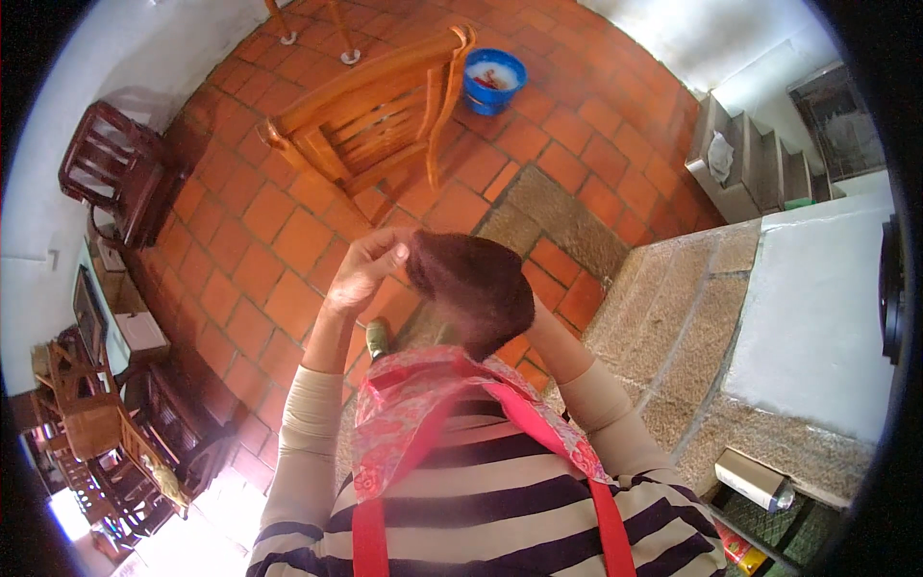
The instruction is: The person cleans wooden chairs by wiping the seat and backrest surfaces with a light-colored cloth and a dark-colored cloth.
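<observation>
A dark maroon cloth [472, 285] is held up in front of my apron. My left hand [371, 263] pinches its left edge between thumb and fingers. My right hand [532, 310] is almost wholly hidden behind or inside the cloth at its right side; only the wrist area shows, so its fingers cannot be seen. The cloth bulges on that side. Below it lies the pink floral apron [411, 425] with red straps, worn over a striped top.
A wooden chair [375, 119] stands ahead, and a blue basin [495, 79] with whitish liquid and something red sits beyond it. A dark chair [119, 173] is at the left wall. Stone steps [750, 159] rise at the right, near a rough stone wall [663, 310].
</observation>
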Motion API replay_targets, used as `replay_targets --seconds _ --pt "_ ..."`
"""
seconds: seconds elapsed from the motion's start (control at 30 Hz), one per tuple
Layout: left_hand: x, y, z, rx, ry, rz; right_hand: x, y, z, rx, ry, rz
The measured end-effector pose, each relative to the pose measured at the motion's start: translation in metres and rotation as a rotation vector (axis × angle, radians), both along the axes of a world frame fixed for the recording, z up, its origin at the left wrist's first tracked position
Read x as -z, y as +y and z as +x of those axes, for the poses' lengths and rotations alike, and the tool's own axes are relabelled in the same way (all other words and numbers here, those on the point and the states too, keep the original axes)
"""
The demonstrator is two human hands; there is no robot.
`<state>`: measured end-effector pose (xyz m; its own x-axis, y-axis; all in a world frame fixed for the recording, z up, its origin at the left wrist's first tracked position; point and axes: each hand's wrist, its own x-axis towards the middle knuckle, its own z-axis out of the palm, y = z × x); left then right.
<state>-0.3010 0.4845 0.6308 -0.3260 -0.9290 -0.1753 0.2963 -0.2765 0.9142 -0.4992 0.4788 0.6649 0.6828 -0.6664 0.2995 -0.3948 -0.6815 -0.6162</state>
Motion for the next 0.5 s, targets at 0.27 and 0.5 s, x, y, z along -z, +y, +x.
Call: replay_targets --seconds 0.27,0.5 --pt "-0.020 -0.008 0.008 -0.271 0.177 -0.008 -0.008 -0.006 -0.032 -0.071 -0.246 0.247" --pt "-0.038 -0.024 0.017 -0.332 0.087 -0.116 -0.011 -0.007 -0.037 -0.097 -0.201 0.035"
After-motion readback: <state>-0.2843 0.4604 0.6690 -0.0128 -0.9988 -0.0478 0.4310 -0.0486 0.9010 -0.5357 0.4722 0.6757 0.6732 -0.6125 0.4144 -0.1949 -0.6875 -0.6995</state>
